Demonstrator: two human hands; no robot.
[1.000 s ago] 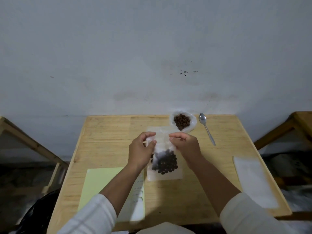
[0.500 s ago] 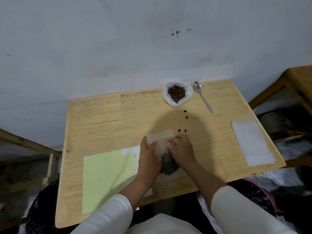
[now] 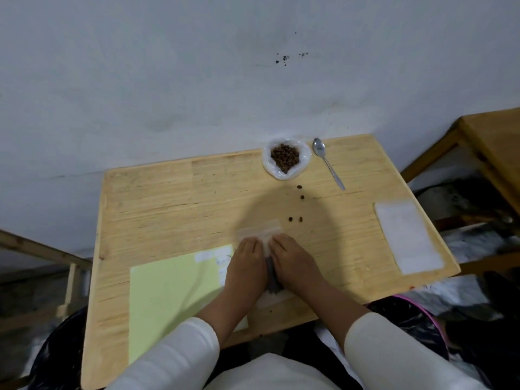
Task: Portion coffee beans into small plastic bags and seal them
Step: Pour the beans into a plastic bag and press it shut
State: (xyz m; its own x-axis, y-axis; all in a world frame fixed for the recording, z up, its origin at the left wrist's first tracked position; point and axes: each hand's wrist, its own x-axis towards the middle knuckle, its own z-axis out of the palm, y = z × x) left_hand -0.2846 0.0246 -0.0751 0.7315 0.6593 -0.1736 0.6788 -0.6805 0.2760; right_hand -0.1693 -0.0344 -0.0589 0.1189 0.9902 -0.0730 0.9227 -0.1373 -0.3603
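A small clear plastic bag lies flat on the wooden table, near its front edge. Dark coffee beans inside it show in the gap between my hands. My left hand and my right hand lie side by side on the bag, fingers flat and pressing down just below its top strip. The supply of beans sits in an open white plastic bag at the table's far edge, with a metal spoon to its right.
Several loose beans lie between the supply bag and my hands. A pile of empty clear bags lies at the right edge. A pale green sheet with white labels covers the front left. Another wooden table stands to the right.
The filled bag, held up in both hands a second ago, now lies on the table under my flat hands. My view has tilted down and loose beans have come into sight.
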